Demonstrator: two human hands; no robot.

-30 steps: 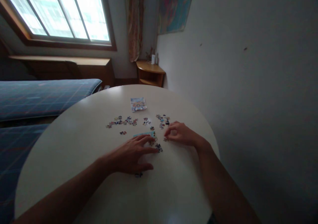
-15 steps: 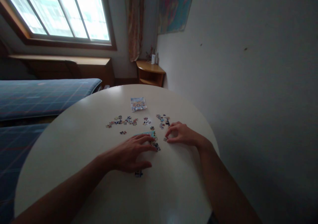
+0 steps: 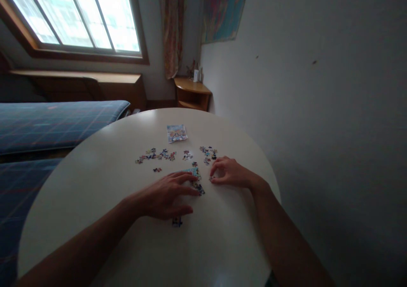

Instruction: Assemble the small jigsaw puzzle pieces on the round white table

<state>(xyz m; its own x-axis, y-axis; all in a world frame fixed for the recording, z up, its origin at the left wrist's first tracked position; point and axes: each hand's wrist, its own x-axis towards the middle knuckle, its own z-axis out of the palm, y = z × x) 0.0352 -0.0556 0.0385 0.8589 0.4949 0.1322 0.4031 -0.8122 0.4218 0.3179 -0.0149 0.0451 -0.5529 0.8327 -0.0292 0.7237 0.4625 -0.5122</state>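
My left hand [image 3: 168, 195] lies with fingers spread over a partly joined jigsaw puzzle [image 3: 194, 172], covering much of it. Its fingertips touch the puzzle's right side. Another puzzle section [image 3: 177, 222] pokes out below my left thumb. To the right, my right hand [image 3: 229, 171] has thumb and fingers curled around a small puzzle piece [image 3: 211, 179] on the tabletop, just apart from the puzzle. Loose puzzle pieces lie beyond the hands: a long cluster [image 3: 163, 154], a small group [image 3: 187, 154] and a right-hand group [image 3: 209, 152].
The round white table [image 3: 95, 185] carries everything. A printed picture sheet [image 3: 177, 133] lies toward its far side. Two joined-looking pieces [image 3: 157, 169] sit left of the puzzle. A plaid mattress [image 3: 60, 121] stands at left, a white wall [image 3: 302, 121] at right, and a corner shelf [image 3: 192, 85] behind.
My right hand has shifted very slightly left with its fingers drawn closer at the small puzzle piece. My left hand stays spread over the puzzle, almost unmoved.
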